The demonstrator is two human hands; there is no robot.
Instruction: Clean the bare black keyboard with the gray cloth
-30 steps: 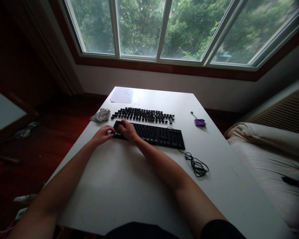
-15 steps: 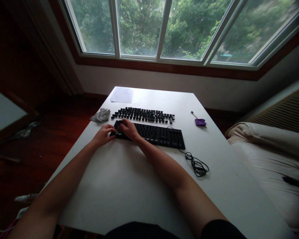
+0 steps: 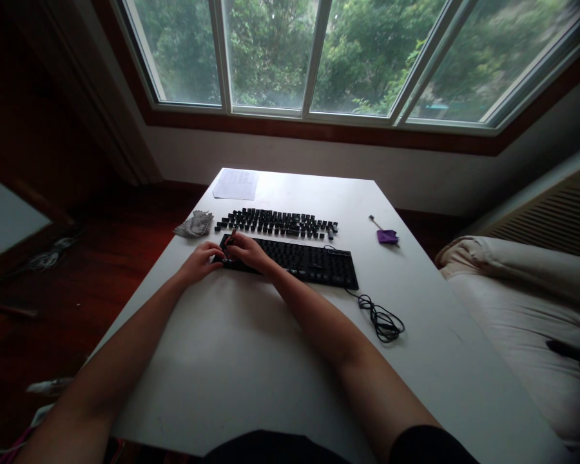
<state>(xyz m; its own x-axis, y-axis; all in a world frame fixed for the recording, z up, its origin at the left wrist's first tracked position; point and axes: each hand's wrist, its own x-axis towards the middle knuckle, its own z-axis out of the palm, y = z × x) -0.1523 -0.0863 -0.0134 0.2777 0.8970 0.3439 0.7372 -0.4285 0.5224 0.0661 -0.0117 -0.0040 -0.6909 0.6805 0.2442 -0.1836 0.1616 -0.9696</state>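
Observation:
A black keyboard (image 3: 309, 263) lies across the white table in front of me, with many of its keys off at the left part. My left hand (image 3: 202, 263) is curled round the keyboard's left end, thumb near the front edge and fingers over the corner. Over the same left end, my right hand (image 3: 247, 250) is closed with its fingers pinched together. Whatever sits between those fingertips is too small and dark to name. Behind the keyboard, loose black keycaps (image 3: 275, 221) stand in several rows.
A crumpled grey cloth (image 3: 196, 223) lies left of the keycaps. Paper (image 3: 235, 184) rests at the far left corner. To the right are a purple cloth with a thin stick (image 3: 387, 236) and the coiled cable (image 3: 385, 325). A cushioned seat (image 3: 507, 309) stands beside the table (image 3: 251, 361).
My right hand has tilted slightly and its fingers have shifted at the keyboard's left end. My left hand stays at the corner. The view has moved a little.

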